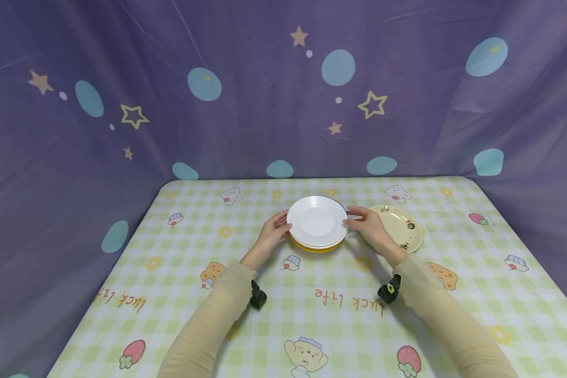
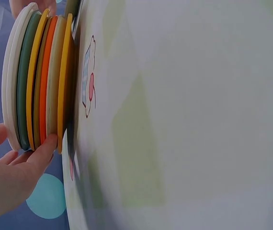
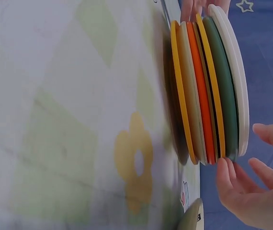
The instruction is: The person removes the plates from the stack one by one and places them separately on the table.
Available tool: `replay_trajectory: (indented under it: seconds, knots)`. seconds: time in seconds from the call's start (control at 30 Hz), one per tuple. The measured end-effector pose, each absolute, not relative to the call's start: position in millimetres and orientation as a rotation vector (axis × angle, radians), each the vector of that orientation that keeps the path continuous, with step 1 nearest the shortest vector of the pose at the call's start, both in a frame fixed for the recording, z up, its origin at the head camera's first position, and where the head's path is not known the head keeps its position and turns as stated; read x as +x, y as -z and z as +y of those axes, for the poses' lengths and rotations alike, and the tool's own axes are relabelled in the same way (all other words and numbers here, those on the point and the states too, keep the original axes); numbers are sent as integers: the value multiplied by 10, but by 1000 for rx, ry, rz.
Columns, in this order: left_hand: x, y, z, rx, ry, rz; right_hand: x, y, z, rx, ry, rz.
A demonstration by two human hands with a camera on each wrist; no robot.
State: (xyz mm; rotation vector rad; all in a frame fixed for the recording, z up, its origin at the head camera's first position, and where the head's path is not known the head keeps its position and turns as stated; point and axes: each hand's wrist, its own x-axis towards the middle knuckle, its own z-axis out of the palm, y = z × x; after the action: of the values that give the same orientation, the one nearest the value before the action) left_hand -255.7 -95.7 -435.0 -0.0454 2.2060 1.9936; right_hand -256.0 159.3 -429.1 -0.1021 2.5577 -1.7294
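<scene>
Stack: plates (image 1: 316,223), white one on top, sit mid-bench toward the far edge.
Left hand (image 1: 275,230): your fingers touch the stack's left rim, relaxed, gripping nothing.
Right hand (image 1: 369,224): your fingers meet the right rim, likewise loose.
Neighbour: cream plate (image 1: 403,226) just beside, right.

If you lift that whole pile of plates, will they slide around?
Probably a bit: the stack of plates has smooth rims of differing sizes. It likely feels heavy, being several plates deep. Left hand and right hand on both sides should steady it.
</scene>
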Motion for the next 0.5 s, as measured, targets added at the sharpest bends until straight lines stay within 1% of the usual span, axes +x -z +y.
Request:
replay_trajectory:
  seconds: [0.5]
  knots:
    - [-2567, 4380, -935, -70, -1979, 2238, -2561, 4296, 1475, 97, 1690, 2593]
